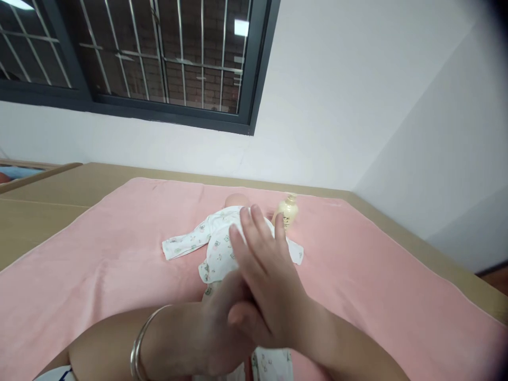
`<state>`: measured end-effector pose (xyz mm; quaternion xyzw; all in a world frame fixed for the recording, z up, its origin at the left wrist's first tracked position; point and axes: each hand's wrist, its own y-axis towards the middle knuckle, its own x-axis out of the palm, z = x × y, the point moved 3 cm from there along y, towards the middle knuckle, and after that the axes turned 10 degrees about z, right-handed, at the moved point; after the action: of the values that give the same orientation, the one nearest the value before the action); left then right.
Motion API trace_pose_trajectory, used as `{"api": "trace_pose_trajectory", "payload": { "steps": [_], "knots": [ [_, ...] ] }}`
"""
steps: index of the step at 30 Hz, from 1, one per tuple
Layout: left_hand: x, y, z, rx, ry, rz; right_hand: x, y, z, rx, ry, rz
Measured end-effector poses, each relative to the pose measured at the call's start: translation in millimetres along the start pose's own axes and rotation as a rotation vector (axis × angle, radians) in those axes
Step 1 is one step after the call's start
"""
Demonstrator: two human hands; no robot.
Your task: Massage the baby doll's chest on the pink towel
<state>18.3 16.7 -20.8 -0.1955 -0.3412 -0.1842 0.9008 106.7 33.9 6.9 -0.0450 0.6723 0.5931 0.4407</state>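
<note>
Palm to palm, my two hands meet above a doll [220,251] that lies on its back. My right hand [278,286] is on top with its fingers stretched out and spread, and nothing shows in it. Under it is my left hand [222,330], smeared by motion, its fingers mostly hidden. Silver bangles circle the left wrist. The doll wears a white top and trousers with a small print, and its sleeves reach out to both sides. My hands cover its middle. A pale yellow pump bottle [288,209] is beside the doll's right-hand sleeve in view.
A pink blanket [130,238] with some creases lies under the doll, over a tan surface [51,217]. Behind it rise a white wall [317,106] and a dark-framed window [166,114] with metal bars. Something blue [19,172] shows past a wooden edge at far left.
</note>
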Motion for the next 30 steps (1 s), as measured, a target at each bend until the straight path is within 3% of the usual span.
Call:
{"api": "trace_pose_trajectory", "payload": {
  "steps": [4,7,10,14,17,20,22,24,28,30],
  "knots": [
    [7.2,2,21,-0.065,-0.034,0.029,14,1,16,0.083,-0.017,0.005],
    [0.1,5,44,0.014,-0.106,0.084,25,-4,0,0.022,0.031,-0.012],
    [-6.9,13,52,0.057,-0.126,0.159,33,-11,-15,0.044,0.123,-0.035],
    [-2.3,25,39,0.198,-0.151,0.23,33,-11,-11,0.057,0.253,-0.015],
    [7.4,26,20,0.301,-0.127,0.147,24,-7,2,0.07,0.264,0.042],
    [13.9,20,4,0.221,-0.055,0.044,15,-2,14,0.116,0.192,0.077],
    [15.0,17,4,0.138,-0.047,0.005,14,0,19,0.155,0.142,0.099],
    [12.7,15,15,0.13,-0.063,0.013,19,0,19,0.141,0.122,0.115],
    [-2.2,17,49,0.153,-0.144,0.153,41,-6,2,0.016,0.15,0.085],
    [-8.0,18,56,0.176,-0.162,0.154,49,-11,-4,0.01,0.144,0.06]
  ]
}}
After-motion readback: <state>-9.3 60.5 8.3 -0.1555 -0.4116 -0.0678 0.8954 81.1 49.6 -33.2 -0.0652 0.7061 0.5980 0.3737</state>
